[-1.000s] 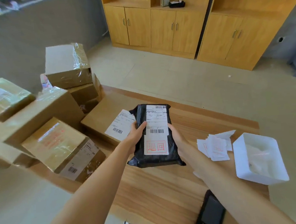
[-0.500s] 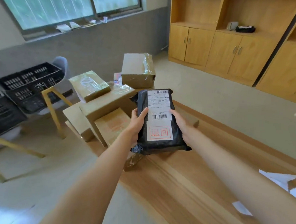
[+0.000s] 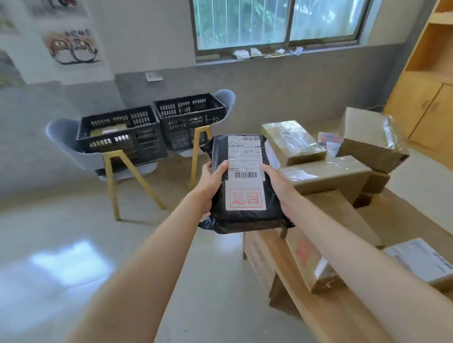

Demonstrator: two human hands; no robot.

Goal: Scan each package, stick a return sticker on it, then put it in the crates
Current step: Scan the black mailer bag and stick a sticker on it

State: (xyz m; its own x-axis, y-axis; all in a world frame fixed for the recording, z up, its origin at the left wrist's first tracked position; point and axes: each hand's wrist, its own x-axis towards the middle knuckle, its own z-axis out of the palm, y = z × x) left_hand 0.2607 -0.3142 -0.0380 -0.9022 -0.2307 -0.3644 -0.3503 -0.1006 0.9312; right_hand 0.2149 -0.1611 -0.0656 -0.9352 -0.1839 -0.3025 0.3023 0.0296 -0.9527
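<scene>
I hold a black plastic mailer package [image 3: 223,214] upright in front of me, above the floor at the table's left end. My left hand [image 3: 214,183] grips its left edge with the thumb on the front. My right hand [image 3: 278,183] grips its right edge. A white shipping label with barcodes and a white return sticker [image 3: 245,199] with red characters sit on its front. Two black crates [image 3: 121,133] [image 3: 189,117] stand on grey chairs by the far wall; the left crate holds a package.
Several taped cardboard boxes [image 3: 327,175] are piled on the wooden table [image 3: 323,312] to my right. A box with a white label [image 3: 425,264] lies near my right forearm. Wooden cabinets [image 3: 435,103] line the right wall. Open tiled floor lies between me and the crates.
The view has swung left from the table toward the wall with the crates. Both hands keep hold of the black package and carry it along.
</scene>
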